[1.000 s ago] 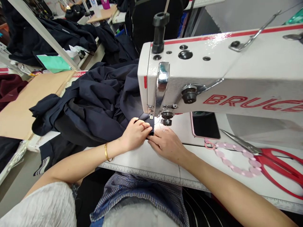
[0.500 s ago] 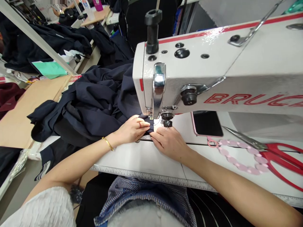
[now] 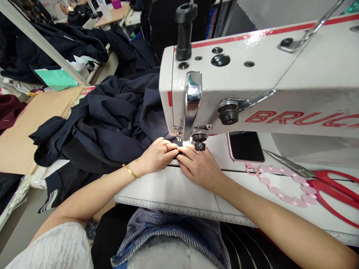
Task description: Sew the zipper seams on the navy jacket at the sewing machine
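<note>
A dark navy garment [image 3: 126, 108] lies bunched to the left of the white sewing machine [image 3: 252, 71], with its edge running under the needle area. My left hand [image 3: 159, 155] has its fingers pressed together on that edge, just in front of the presser foot. Close against it, my right hand [image 3: 200, 164] is closed with thumb and fingers at the same edge. The fingertips of both hands almost meet and cover most of the cloth between them. A small lamp lights the spot by the needle.
On the machine bed to the right lie a phone [image 3: 246, 146], a pink beaded strap [image 3: 269, 183] and red-handled scissors [image 3: 331, 183]. A measuring tape [image 3: 168, 205] runs along the table's front edge. Brown board [image 3: 36, 127] and more dark clothing are at the left.
My right fingers have moved slightly up and left, closing the gap to my left fingertips and covering the small piece of cloth edge that showed. The view has shifted slightly.
</note>
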`<state>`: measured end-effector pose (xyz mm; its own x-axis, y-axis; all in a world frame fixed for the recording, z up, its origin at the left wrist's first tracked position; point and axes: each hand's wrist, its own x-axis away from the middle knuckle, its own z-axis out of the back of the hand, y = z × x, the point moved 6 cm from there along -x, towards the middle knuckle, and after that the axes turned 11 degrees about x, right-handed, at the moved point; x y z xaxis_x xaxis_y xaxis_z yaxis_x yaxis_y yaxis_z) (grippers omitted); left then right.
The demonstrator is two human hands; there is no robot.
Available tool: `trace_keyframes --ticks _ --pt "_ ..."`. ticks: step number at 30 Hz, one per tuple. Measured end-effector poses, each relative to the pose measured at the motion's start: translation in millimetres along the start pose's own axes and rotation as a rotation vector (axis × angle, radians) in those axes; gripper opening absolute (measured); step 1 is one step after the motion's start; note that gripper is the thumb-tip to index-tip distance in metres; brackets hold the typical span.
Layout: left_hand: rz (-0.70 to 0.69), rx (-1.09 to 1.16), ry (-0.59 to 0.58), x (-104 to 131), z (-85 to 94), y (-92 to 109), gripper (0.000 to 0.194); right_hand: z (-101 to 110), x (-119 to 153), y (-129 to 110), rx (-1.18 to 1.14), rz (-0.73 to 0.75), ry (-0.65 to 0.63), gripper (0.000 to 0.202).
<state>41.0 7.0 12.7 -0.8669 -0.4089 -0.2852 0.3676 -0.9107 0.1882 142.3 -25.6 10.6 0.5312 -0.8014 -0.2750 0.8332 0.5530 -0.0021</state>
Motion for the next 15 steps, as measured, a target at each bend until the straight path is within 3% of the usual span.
trace_keyframes --ticks 15 --pt "0.043 -0.101 0.08 -10 2.7 -16 0.02 -3 -11 12 -0.036 -0.104 -0.026 0.021"
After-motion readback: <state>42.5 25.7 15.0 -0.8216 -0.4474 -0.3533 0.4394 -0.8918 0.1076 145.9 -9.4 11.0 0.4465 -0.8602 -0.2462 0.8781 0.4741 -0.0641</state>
